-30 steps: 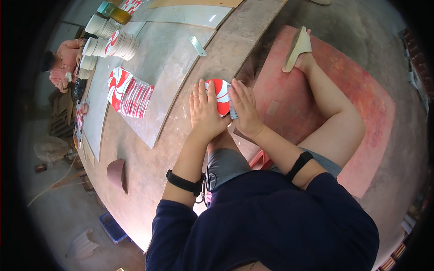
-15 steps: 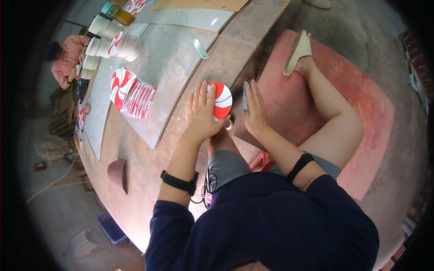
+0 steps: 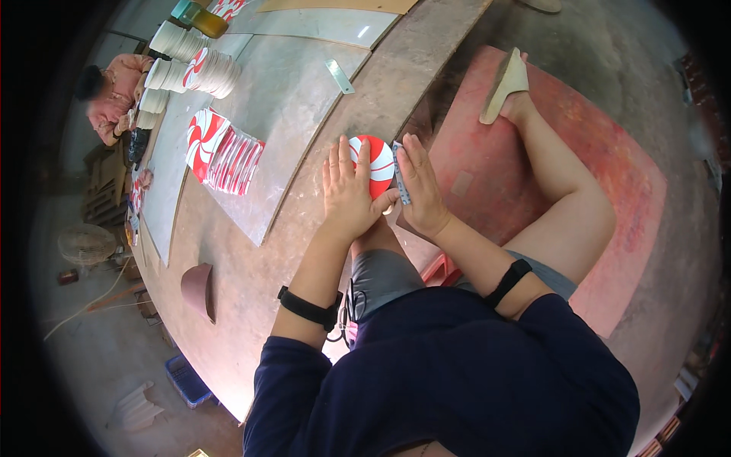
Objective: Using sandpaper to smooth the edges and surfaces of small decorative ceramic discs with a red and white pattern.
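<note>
The left hand [image 3: 349, 183] lies palm down, fingers extended and slightly apart, over the left part of a red-and-white swirl disc [image 3: 381, 174], its thumb near the lower rim; the spread fingers presumably steady the disc. The disc sits at the right edge of the worktable [image 3: 251, 282], which probably leaves its rim accessible. The right hand [image 3: 422, 186], fingers together, is closed on a patterned grey strip [image 3: 401, 177], held upright alongside the disc's right rim, apparently to present its face to that rim; contact cannot be confirmed. Left of the hands, near the lower corner of a grey board [image 3: 293, 114], a leaning row of swirl pieces [image 3: 240, 164] stands packed together, likely for easy reach. A small metal plate [image 3: 339, 77] lies at the board's right edge. Farther out, pale disc stacks [image 3: 217, 75] occupy the board's far left edge.
</note>
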Demonstrator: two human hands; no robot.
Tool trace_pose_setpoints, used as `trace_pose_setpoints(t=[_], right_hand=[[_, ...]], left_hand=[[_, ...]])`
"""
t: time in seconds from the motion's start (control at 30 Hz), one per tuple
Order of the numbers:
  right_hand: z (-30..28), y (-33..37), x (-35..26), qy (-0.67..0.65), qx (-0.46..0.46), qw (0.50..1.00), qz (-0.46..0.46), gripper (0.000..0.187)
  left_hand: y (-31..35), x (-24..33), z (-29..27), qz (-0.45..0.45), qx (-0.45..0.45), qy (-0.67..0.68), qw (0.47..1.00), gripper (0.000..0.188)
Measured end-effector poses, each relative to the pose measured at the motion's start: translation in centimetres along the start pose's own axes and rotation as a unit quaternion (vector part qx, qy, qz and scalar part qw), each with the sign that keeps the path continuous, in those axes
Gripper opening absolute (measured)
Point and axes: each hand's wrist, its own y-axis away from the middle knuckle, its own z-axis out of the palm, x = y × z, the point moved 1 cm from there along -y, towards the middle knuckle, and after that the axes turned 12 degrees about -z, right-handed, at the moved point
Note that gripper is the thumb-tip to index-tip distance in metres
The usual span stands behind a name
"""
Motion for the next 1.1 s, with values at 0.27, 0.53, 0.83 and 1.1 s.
trace_pose_setpoints(t=[0.27, 0.53, 0.83, 1.1], right_hand=[[0.4, 2.1, 2.0, 0.151, -0.082, 0.978, 0.116, 0.056], [1.4, 2.5, 2.2, 0.161, -0.131, 0.966, 0.155, 0.066], [1.1, 1.9, 1.9, 0.136, -0.115, 0.978, 0.11, 0.06], [1.6, 1.2, 0.5, 0.036, -0.048, 0.997, 0.041, 0.066]], left_hand=[[-0.1, 1.2, -1.9, 0.004, -0.048, -0.007, 0.999, 0.102], [-0.2, 1.4, -2.1, -0.013, -0.076, -0.039, 0.996, 0.105], [-0.2, 1.5, -1.9, -0.022, -0.066, -0.026, 0.997, 0.105], [-0.2, 1.1, -1.6, -0.019, -0.055, -0.012, 0.998, 0.105]])
